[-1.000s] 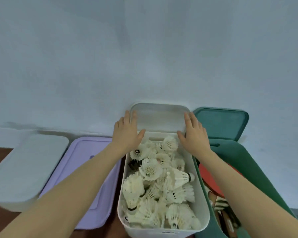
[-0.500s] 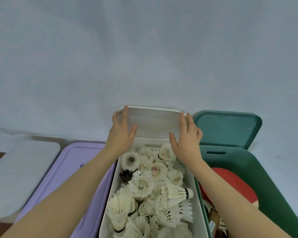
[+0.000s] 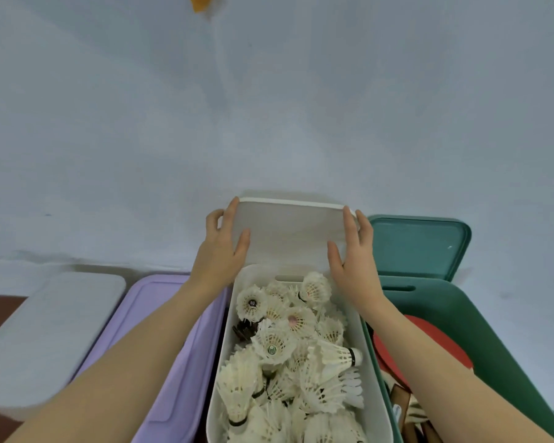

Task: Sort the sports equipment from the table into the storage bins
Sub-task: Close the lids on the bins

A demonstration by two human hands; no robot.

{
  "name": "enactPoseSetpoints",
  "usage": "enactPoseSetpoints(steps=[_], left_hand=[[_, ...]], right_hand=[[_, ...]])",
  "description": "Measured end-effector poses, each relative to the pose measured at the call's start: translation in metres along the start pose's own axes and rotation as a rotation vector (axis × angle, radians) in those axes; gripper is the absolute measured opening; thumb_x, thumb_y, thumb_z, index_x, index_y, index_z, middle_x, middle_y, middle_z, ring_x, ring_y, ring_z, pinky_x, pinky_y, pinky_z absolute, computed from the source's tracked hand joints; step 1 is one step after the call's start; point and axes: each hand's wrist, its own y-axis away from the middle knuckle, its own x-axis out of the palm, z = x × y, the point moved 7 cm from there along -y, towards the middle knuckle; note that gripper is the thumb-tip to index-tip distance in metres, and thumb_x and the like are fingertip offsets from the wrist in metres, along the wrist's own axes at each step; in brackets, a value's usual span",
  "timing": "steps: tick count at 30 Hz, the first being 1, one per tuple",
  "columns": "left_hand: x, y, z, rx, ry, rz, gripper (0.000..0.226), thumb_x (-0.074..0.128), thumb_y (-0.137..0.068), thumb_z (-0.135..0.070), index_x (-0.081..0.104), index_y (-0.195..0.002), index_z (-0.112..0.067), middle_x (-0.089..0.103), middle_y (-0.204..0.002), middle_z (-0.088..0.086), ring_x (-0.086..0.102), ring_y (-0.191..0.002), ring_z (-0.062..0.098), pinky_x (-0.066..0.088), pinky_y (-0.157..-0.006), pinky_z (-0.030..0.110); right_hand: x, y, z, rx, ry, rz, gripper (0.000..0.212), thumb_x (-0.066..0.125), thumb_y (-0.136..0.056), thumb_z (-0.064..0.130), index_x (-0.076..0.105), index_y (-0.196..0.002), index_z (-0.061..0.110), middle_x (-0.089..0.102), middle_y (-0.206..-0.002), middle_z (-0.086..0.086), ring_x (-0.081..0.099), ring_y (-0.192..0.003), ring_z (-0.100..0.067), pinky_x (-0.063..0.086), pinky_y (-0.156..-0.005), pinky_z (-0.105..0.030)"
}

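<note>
A white bin (image 3: 370,362) in the middle holds several white feather shuttlecocks (image 3: 288,356). Its white lid (image 3: 288,231) stands upright behind the bin, against the wall. My left hand (image 3: 219,254) grips the lid's left edge, thumb on the front face and fingers wrapped behind. My right hand (image 3: 354,254) grips the right edge in the same way. To the right, an open green bin (image 3: 493,340) holds a red table tennis paddle (image 3: 435,337) and other items, partly hidden by my right forearm.
The green lid (image 3: 419,247) leans on the wall behind the green bin. A lilac bin with its lid on (image 3: 179,356) stands left of the white bin. Further left is a white closed bin (image 3: 45,334). The pale wall is close behind everything.
Both hands went from resting on the lid's lower part to gripping its side edges, and the lid now stands more upright and higher. The camera has moved nearer.
</note>
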Motion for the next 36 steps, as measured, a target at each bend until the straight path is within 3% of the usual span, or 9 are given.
enactPoseSetpoints(steps=[5, 10, 13, 17, 21, 24, 28, 32, 36], left_hand=[[-0.035, 0.004, -0.028, 0.064, 0.038, -0.075, 0.054, 0.038, -0.095, -0.036, 0.021, -0.145, -0.024, 0.025, -0.144, 0.007, 0.056, -0.099, 0.029, 0.049, -0.082, 0.039], [-0.076, 0.012, -0.062, 0.124, 0.066, -0.151, 0.057, 0.034, -0.092, -0.041, 0.023, -0.145, -0.021, 0.027, -0.143, 0.008, 0.054, -0.102, 0.029, 0.051, -0.078, 0.040], [-0.098, 0.021, -0.081, 0.162, 0.076, -0.211, 0.058, 0.035, -0.091, -0.040, 0.024, -0.144, -0.018, 0.026, -0.144, 0.010, 0.050, -0.110, 0.028, 0.050, -0.078, 0.040], [-0.112, 0.050, -0.089, 0.194, 0.127, -0.203, 0.054, 0.033, -0.092, -0.041, 0.030, -0.138, -0.013, 0.028, -0.144, 0.008, 0.044, -0.120, 0.023, 0.046, -0.080, 0.033], [-0.107, 0.090, -0.087, 0.196, 0.170, -0.172, 0.054, 0.026, -0.090, -0.049, 0.036, -0.129, -0.011, 0.038, -0.129, 0.005, 0.050, -0.095, 0.016, 0.044, -0.067, 0.031], [-0.101, 0.119, -0.084, 0.162, 0.206, -0.153, 0.054, 0.025, -0.090, -0.050, 0.040, -0.126, -0.013, 0.038, -0.119, 0.000, 0.042, -0.086, 0.001, 0.044, -0.070, 0.030], [-0.091, 0.152, -0.074, 0.091, 0.205, -0.091, 0.058, 0.028, -0.085, -0.057, 0.054, -0.115, -0.014, 0.036, -0.110, -0.006, 0.044, -0.076, -0.003, 0.045, -0.069, 0.027], [-0.076, 0.183, -0.057, 0.075, 0.243, 0.010, 0.054, 0.039, -0.083, -0.056, 0.059, -0.105, -0.011, 0.047, -0.115, -0.003, 0.043, -0.095, -0.005, 0.033, -0.079, 0.004], [-0.055, 0.216, -0.028, 0.060, 0.259, 0.178, 0.051, 0.064, -0.082, -0.044, 0.060, -0.120, -0.010, 0.043, -0.131, -0.010, 0.043, -0.116, 0.000, 0.027, -0.091, -0.001]], right_hand=[[-0.029, -0.005, 0.036, -0.064, -0.012, -0.072, 0.059, 0.045, -0.097, 0.018, 0.016, -0.148, 0.027, 0.009, -0.152, -0.004, 0.019, -0.138, -0.014, 0.028, -0.101, -0.023], [-0.066, -0.005, 0.077, -0.152, -0.027, -0.155, 0.059, 0.046, -0.096, 0.015, 0.020, -0.147, 0.023, 0.013, -0.151, -0.008, 0.019, -0.140, -0.021, 0.033, -0.108, -0.040], [-0.086, 0.002, 0.101, -0.177, -0.037, -0.182, 0.058, 0.048, -0.095, 0.015, 0.021, -0.146, 0.024, 0.013, -0.150, -0.007, 0.031, -0.134, -0.029, 0.040, -0.102, -0.048], [-0.099, 0.037, 0.112, -0.157, -0.022, -0.184, 0.052, 0.049, -0.095, 0.020, 0.028, -0.142, 0.019, 0.018, -0.146, -0.010, 0.026, -0.133, -0.015, 0.032, -0.103, -0.025], [-0.103, 0.085, 0.106, -0.113, -0.093, -0.197, 0.045, 0.048, -0.093, 0.023, 0.034, -0.133, 0.010, 0.027, -0.141, -0.014, 0.025, -0.128, -0.004, 0.017, -0.103, -0.004], [-0.106, 0.116, 0.098, -0.058, -0.138, -0.198, 0.036, 0.046, -0.093, 0.031, 0.034, -0.127, 0.023, 0.032, -0.140, -0.011, 0.031, -0.132, -0.015, 0.020, -0.107, -0.011], [-0.103, 0.148, 0.092, 0.064, -0.131, -0.138, 0.035, 0.044, -0.095, 0.034, 0.041, -0.129, 0.026, 0.032, -0.145, -0.007, 0.030, -0.134, -0.013, 0.025, -0.106, -0.016], [-0.095, 0.173, 0.090, 0.144, -0.082, -0.052, 0.037, 0.046, -0.089, 0.041, 0.053, -0.120, 0.023, 0.027, -0.149, -0.007, 0.027, -0.136, -0.019, 0.024, -0.102, -0.025], [-0.082, 0.203, 0.080, 0.156, -0.056, 0.073, 0.043, 0.056, -0.084, 0.041, 0.057, -0.120, 0.019, 0.022, -0.152, -0.010, 0.023, -0.138, -0.025, 0.026, -0.107, -0.035]])
